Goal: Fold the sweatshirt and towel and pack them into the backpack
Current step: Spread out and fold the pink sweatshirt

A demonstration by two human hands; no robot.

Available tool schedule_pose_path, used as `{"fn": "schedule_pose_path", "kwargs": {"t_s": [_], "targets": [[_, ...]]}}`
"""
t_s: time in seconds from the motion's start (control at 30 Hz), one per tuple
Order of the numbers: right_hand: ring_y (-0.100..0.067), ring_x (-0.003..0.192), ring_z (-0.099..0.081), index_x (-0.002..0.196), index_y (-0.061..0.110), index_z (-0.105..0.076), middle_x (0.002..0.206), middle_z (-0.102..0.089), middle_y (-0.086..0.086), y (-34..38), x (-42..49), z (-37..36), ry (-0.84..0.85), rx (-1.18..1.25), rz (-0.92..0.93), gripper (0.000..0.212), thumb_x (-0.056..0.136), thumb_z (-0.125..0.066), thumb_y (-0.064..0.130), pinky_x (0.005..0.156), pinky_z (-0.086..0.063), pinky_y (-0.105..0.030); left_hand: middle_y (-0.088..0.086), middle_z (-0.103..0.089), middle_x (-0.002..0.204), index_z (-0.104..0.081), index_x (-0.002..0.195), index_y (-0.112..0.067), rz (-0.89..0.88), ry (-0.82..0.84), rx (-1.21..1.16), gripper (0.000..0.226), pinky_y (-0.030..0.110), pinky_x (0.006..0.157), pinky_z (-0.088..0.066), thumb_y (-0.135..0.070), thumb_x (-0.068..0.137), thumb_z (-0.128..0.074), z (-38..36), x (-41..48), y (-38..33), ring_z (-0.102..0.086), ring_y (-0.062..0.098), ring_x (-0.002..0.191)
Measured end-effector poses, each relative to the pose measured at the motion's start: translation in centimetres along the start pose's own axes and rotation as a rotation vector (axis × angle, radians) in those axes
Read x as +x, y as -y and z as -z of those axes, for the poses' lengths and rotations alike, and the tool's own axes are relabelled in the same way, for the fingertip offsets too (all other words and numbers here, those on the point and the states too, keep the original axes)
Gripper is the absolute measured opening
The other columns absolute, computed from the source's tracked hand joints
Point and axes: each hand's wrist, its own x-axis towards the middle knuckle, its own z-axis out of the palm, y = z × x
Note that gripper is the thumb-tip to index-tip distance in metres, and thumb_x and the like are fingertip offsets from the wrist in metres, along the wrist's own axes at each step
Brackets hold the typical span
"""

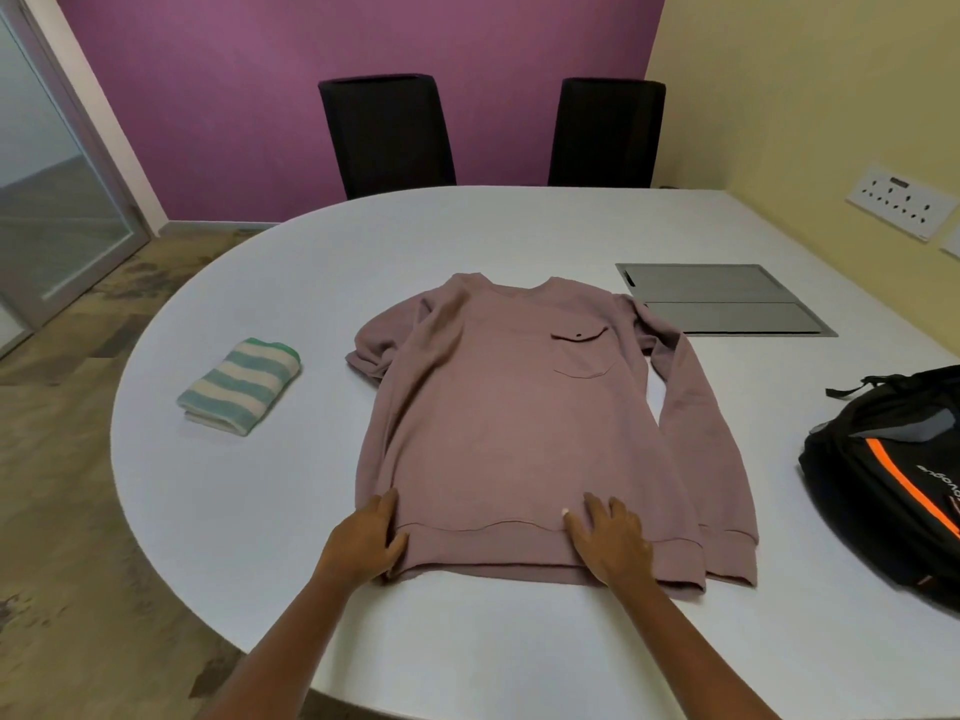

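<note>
Both hands press flat, fingers extended and gripping nothing, on the bottom hem of a mauve sweatshirt (509,407) spread face up on a white table (260,511). The left hand (363,543) covers the hem's near left corner, thumb on the ribbed band; the right hand (610,545) rests with its fingers spread farther along the same band. One sleeve runs straight down the garment's right side to the hem, while the other is bunched by the far shoulder. A folded green-and-cream striped towel (239,387) lies apart on the table to the left. A black backpack (893,475) with an orange stripe rests at the table's right edge, well clear of the sweatshirt. A grey hatch panel (722,298) is set in the tabletop beyond the right sleeve, and two black chairs (387,132) stand against a purple wall (234,96).
</note>
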Motion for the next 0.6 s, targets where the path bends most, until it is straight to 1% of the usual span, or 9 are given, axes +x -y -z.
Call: {"fn": "schedule_pose_path", "kwargs": {"t_s": [0.1,0.17,0.23,0.3,0.37,0.43,0.47,0.53,0.6], "targets": [[-0.037,0.139,-0.013,0.144,0.034,-0.020,0.155,-0.011,-0.003,-0.6,1.0,-0.3,0.121,-0.087,-0.034,0.061,0.090,-0.025,0.063,0.111,-0.023,-0.050,0.009,-0.055,0.119,-0.038,0.133,-0.008,0.067,0.076,-0.028,0.067,0.031,0.086,-0.047,-0.055,0.085,-0.034,-0.1,1.0,-1.1,-0.059,0.026,0.103],[-0.039,0.140,-0.007,0.145,0.037,-0.012,0.157,-0.003,-0.001,-1.4,1.6,-0.1,0.139,-0.128,-0.041,0.063,0.090,-0.025,0.064,0.112,-0.020,-0.050,0.004,-0.056,0.093,-0.051,0.100,-0.012,0.069,0.133,-0.059,0.036,0.029,0.075,-0.045,-0.046,0.091,-0.044,0.0,1.8,-1.9,-0.059,0.024,0.090],[-0.039,0.141,-0.004,0.146,0.039,-0.007,0.157,0.001,0.001,-2.2,2.4,0.3,0.148,-0.133,-0.048,0.065,0.089,-0.026,0.065,0.112,-0.018,-0.050,-0.003,-0.046,0.069,-0.042,0.069,-0.019,0.054,0.174,-0.060,0.037,0.026,0.066,-0.038,-0.048,0.093,-0.040,0.2,2.5,-2.8,-0.053,0.019,0.074],[-0.039,0.142,-0.002,0.146,0.040,-0.005,0.157,0.004,0.002,-3.3,3.4,0.9,0.165,-0.139,-0.045,0.067,0.089,-0.028,0.065,0.113,-0.017,-0.051,-0.006,-0.041,0.061,-0.036,0.059,-0.021,0.042,0.155,-0.029,0.045,0.026,0.066,-0.037,-0.047,0.095,-0.035,0.7,3.3,-3.8,-0.048,0.017,0.067],[-0.039,0.142,-0.002,0.145,0.040,-0.004,0.157,0.005,0.003,-4.4,4.6,1.6,0.180,-0.152,-0.038,0.068,0.088,-0.031,0.066,0.112,-0.018,-0.051,-0.004,-0.047,0.068,-0.049,0.066,-0.015,-0.001,0.103,0.031,0.042,0.027,0.071,-0.039,-0.039,0.097,-0.034,1.4,4.2,-4.7,-0.054,0.022,0.078],[-0.038,0.142,-0.002,0.145,0.041,-0.004,0.157,0.005,0.005,-5.5,5.9,2.4,0.191,-0.159,-0.033,0.070,0.087,-0.034,0.066,0.112,-0.018,-0.050,0.005,-0.057,0.092,-0.062,0.092,-0.008,-0.061,0.021,0.045,0.037,0.030,0.077,-0.043,-0.032,0.097,-0.035,2.1,5.2,-5.3,-0.057,0.026,0.096],[-0.038,0.142,-0.001,0.145,0.041,-0.003,0.157,0.005,0.005,-6.1,6.5,2.8,0.201,-0.162,-0.027,0.071,0.087,-0.035,0.065,0.113,-0.017,-0.050,0.009,-0.058,0.099,-0.064,0.099,-0.006,-0.097,-0.039,0.025,0.038,0.031,0.077,-0.045,-0.031,0.095,-0.035,2.0,5.8,-5.5,-0.057,0.028,0.099],[-0.038,0.142,0.000,0.146,0.040,-0.002,0.157,0.006,0.005,-7.0,7.8,3.6,0.223,-0.175,-0.018,0.072,0.088,-0.037,0.063,0.113,-0.017,-0.051,0.014,-0.061,0.098,-0.068,0.098,-0.006,-0.179,-0.113,-0.015,0.043,0.032,0.074,-0.050,-0.032,0.088,-0.036,2.0,7.2,-5.7,-0.062,0.032,0.092],[-0.038,0.142,0.002,0.146,0.039,-0.001,0.157,0.007,0.004,-7.8,9.1,4.3,0.244,-0.183,-0.012,0.072,0.088,-0.039,0.060,0.114,-0.015,-0.051,0.014,-0.063,0.103,-0.068,0.104,-0.006,-0.203,-0.139,0.011,0.032,0.033,0.077,-0.052,-0.026,0.085,-0.050,2.2,8.7,-5.9,-0.064,0.031,0.092]]}}
